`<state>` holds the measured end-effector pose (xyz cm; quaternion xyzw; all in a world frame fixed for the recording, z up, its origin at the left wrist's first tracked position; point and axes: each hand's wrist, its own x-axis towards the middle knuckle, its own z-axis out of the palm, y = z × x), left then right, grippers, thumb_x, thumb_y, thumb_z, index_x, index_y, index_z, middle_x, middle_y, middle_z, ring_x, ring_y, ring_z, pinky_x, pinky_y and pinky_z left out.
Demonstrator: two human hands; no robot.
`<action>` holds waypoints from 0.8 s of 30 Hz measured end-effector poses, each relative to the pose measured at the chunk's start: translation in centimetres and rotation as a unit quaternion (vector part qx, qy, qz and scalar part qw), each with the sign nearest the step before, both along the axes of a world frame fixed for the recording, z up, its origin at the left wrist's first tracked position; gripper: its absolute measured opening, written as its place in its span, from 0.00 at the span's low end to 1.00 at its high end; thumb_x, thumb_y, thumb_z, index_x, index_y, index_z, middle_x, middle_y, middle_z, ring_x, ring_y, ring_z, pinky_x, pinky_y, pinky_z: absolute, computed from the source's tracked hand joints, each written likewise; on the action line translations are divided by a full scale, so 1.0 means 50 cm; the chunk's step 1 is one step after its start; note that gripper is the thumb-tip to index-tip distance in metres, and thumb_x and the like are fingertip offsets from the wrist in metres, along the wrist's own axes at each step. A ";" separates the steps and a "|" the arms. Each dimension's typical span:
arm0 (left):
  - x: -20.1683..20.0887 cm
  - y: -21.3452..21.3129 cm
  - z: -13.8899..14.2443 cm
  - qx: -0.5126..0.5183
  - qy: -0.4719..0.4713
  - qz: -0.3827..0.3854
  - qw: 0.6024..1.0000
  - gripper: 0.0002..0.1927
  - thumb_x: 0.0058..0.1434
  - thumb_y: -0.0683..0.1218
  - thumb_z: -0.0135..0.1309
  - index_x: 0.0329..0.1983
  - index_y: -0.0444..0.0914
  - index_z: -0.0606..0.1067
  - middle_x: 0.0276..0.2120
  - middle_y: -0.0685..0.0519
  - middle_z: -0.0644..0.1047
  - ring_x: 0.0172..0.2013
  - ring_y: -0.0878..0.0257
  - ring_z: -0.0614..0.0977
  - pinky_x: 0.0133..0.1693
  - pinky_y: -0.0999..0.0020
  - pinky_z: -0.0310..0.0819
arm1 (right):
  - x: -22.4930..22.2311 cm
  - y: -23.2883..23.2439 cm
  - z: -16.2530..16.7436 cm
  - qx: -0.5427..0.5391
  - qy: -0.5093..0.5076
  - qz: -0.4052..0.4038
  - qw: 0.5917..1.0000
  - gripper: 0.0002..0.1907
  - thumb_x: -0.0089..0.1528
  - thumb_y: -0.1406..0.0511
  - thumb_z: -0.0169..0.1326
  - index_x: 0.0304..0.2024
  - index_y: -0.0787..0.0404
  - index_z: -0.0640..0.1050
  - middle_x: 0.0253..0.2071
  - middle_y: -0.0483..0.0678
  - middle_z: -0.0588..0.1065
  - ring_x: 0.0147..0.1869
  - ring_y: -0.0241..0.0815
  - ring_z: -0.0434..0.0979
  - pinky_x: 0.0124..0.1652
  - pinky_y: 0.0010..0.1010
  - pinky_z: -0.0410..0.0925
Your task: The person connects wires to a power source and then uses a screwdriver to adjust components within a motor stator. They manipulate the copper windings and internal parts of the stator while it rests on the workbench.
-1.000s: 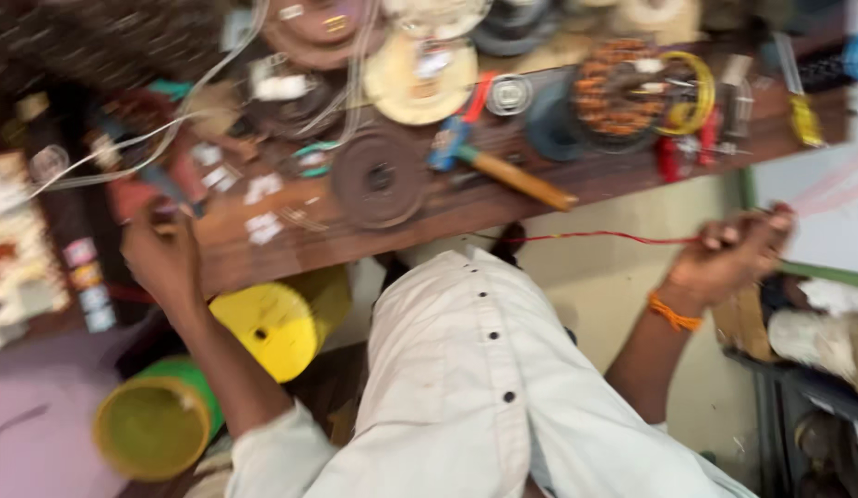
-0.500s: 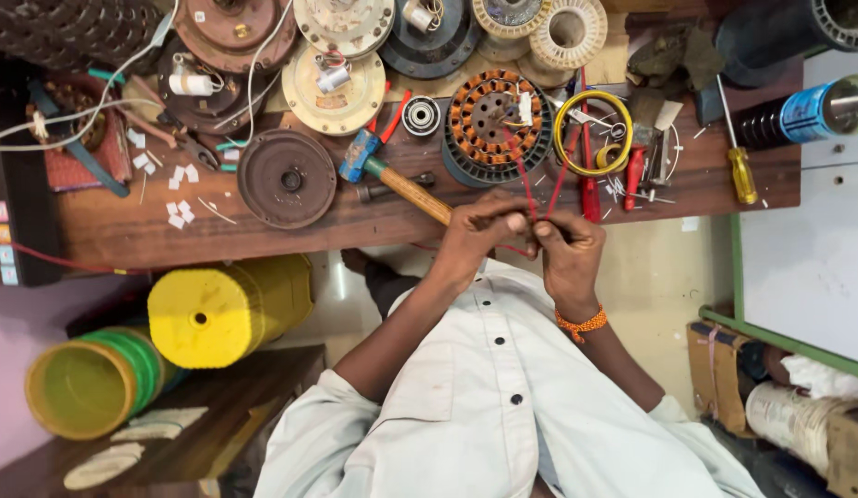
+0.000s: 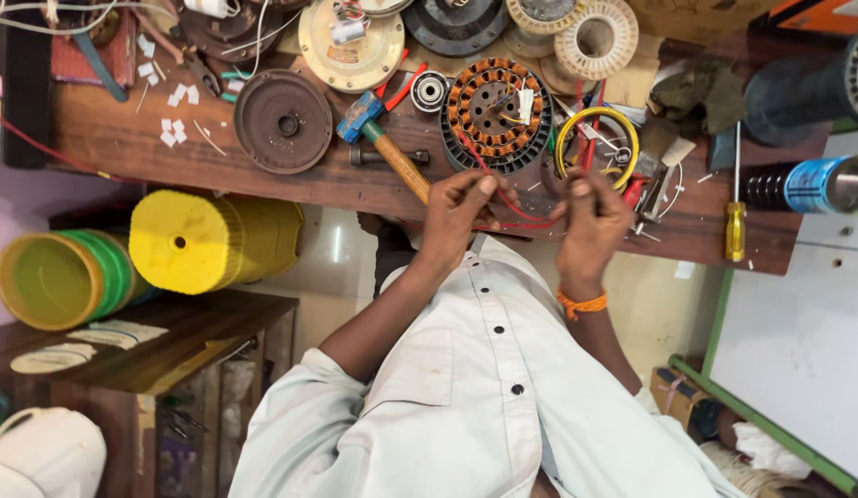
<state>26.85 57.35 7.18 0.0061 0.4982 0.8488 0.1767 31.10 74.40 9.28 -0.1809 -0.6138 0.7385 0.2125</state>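
Both hands are raised at the near edge of the wooden workbench [image 3: 263, 180], pinching a thin red wire [image 3: 521, 224] between them. The left hand [image 3: 455, 217] has thumb and fingers closed on one end; the right hand [image 3: 590, 217] is likewise curled shut, gripping the other end. Between the hands the wire sags in a shallow curve, its long axis running across from hand to hand, and from the left hand's fingertips a strand rises away toward the copper-wound stator [image 3: 498, 112]. A wooden-handled hammer [image 3: 387, 138] lies just beside the left hand, its head pointing away. A yellow coil [image 3: 597, 143] sits just beyond the right hand, and a yellow-handled screwdriver [image 3: 736, 217] lies well off to its outer side.
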 end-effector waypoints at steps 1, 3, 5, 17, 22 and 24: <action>-0.006 0.008 -0.004 -0.009 -0.004 -0.021 1.000 0.17 0.71 0.52 0.53 0.46 0.32 0.79 0.38 0.50 0.83 0.36 0.67 0.85 0.30 0.73 0.79 | -0.008 0.020 0.006 0.034 0.006 -0.013 0.999 0.07 0.71 0.69 0.55 0.48 0.68 0.80 0.41 0.47 0.78 0.32 0.32 0.73 0.32 0.23 0.69; -0.017 0.023 -0.011 -0.014 -0.002 -0.024 1.000 0.17 0.72 0.52 0.53 0.48 0.32 0.79 0.38 0.50 0.83 0.35 0.67 0.84 0.28 0.75 0.77 | -0.025 0.052 0.014 0.085 0.027 -0.052 0.995 0.07 0.71 0.71 0.57 0.49 0.70 0.80 0.42 0.46 0.76 0.32 0.32 0.73 0.32 0.24 0.69; -0.020 0.035 -0.016 -0.016 -0.005 -0.022 1.000 0.18 0.72 0.52 0.53 0.51 0.32 0.79 0.38 0.50 0.83 0.35 0.68 0.83 0.27 0.75 0.76 | -0.039 0.082 0.024 0.139 0.047 -0.069 0.987 0.07 0.70 0.73 0.58 0.50 0.71 0.80 0.42 0.45 0.74 0.32 0.32 0.72 0.31 0.24 0.67; -0.053 0.057 -0.030 -0.013 -0.031 -0.016 0.999 0.19 0.72 0.52 0.52 0.55 0.33 0.79 0.35 0.48 0.82 0.30 0.64 0.86 0.23 0.76 0.73 | -0.045 0.102 0.070 0.282 0.071 0.020 0.956 0.06 0.67 0.75 0.66 0.45 0.70 0.82 0.39 0.47 0.74 0.34 0.33 0.76 0.33 0.23 0.68; -0.055 0.055 -0.042 -0.001 -0.041 -0.022 0.999 0.19 0.72 0.52 0.52 0.54 0.33 0.79 0.34 0.48 0.82 0.25 0.65 0.84 0.22 0.76 0.72 | -0.053 0.102 0.079 0.359 0.025 0.034 0.932 0.08 0.65 0.76 0.67 0.46 0.69 0.84 0.37 0.49 0.74 0.34 0.33 0.75 0.33 0.24 0.67; -0.055 0.056 -0.044 -0.001 -0.042 -0.019 0.999 0.19 0.71 0.52 0.52 0.54 0.33 0.79 0.34 0.48 0.82 0.24 0.66 0.82 0.21 0.76 0.71 | -0.059 0.102 0.080 0.408 0.033 0.027 0.912 0.08 0.64 0.76 0.68 0.46 0.69 0.84 0.37 0.50 0.74 0.36 0.36 0.76 0.34 0.26 0.67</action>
